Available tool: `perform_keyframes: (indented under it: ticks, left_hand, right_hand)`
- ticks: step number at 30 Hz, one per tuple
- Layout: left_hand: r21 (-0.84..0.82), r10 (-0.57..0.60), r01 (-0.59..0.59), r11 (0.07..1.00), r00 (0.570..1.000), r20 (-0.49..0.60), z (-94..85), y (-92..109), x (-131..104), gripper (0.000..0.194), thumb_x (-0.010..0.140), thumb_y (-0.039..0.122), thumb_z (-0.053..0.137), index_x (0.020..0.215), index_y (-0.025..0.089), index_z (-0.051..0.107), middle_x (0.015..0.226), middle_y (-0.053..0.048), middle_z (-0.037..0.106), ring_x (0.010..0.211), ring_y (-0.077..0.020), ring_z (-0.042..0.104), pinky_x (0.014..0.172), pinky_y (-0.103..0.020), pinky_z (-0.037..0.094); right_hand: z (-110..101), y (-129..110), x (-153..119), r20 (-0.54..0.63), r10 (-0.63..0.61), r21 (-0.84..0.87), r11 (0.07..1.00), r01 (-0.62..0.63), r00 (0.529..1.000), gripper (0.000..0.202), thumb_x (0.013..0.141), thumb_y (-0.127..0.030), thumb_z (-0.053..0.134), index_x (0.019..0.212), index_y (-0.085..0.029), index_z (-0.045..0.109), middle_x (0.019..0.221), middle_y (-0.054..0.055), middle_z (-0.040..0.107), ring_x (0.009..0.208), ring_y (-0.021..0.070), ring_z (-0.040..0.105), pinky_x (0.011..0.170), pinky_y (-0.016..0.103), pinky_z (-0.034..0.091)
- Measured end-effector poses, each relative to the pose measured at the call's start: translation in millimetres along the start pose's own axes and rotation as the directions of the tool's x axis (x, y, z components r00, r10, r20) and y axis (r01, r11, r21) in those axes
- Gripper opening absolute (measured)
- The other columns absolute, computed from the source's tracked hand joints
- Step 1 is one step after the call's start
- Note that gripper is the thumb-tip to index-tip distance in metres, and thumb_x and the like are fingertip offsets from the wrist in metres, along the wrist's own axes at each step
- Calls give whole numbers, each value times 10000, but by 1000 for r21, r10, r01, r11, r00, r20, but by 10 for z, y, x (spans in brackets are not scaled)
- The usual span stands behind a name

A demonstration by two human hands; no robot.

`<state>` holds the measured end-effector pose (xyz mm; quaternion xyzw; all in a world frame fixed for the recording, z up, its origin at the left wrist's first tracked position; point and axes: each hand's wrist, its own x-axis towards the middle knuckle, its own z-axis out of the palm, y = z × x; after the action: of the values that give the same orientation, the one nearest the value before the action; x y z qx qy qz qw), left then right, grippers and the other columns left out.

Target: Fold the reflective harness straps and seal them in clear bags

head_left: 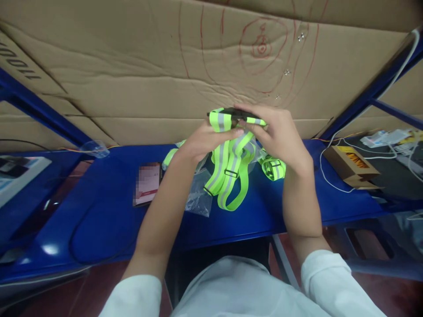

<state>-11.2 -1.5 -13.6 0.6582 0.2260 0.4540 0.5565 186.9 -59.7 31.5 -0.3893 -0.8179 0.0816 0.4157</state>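
Note:
A neon yellow-green strap (235, 164) with a grey reflective stripe hangs in loops from both hands above the blue table. My left hand (206, 140) is closed on its left part, with the thumb pointing right. My right hand (269, 127) grips the upper right part, beside a black piece (235, 113) that runs along the top between the hands. Small black sliders show on the hanging loops. Behind and right of the loops lies a rolled strap (273, 168) of the same colour. Another green bundle (169, 157) is partly hidden behind my left forearm.
Clear plastic bags (200, 193) lie below the hands on the blue table (109, 211). A phone-like device (147, 182) is left of my forearm. An open cardboard box (352, 166) and white cables stand right. Cardboard (132, 66) walls the back.

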Motion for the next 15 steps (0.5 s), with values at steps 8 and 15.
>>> perform_keyframes:
  ticks: [8,15]
  left_hand:
    - [-151,-182,220,964,956,229,80,-34,-12,474,705,331,976,1110,178,784,1053,-102,811,979,-308,782,920,-480,635]
    - [21,-107,105,994,962,250,53,36,-57,511,784,365,923,1233,202,741,1134,-95,798,1052,-291,764,943,-443,622]
  right_hand:
    - [31,79,35,-5,151,265,953,-144,988,340,966,-529,729,1197,-290,800,1229,32,773,1215,263,696,1108,440,541]
    - [-59,49,-13,51,195,299,933,-201,980,370,872,-624,800,1006,-279,816,1013,7,770,1032,221,716,942,358,588]
